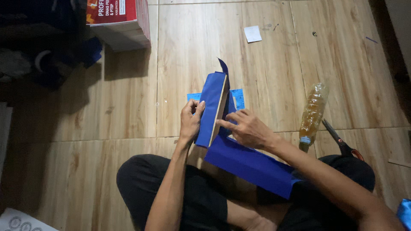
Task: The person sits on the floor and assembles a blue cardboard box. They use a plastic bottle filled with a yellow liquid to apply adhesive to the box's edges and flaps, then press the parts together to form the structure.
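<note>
I sit cross-legged on a wooden floor. A thick board wrapped in blue paper (212, 107) stands on edge in front of me, its bare brown edge facing right. My left hand (190, 120) grips its left face with the fingers curled on the blue cover. My right hand (246, 127) presses its fingers against the board's bare edge and the blue flap there. A long blue paper sheet (250, 164) trails from the board across my right knee. A loose blue paper tip curls up at the board's top.
A plastic bottle of amber liquid (312, 113) lies on the floor to the right, with scissors (342, 143) beside it. A stack of books with a red cover (120, 21) sits at top left. A small white paper scrap (252, 33) lies farther off. Dark clutter fills the far left.
</note>
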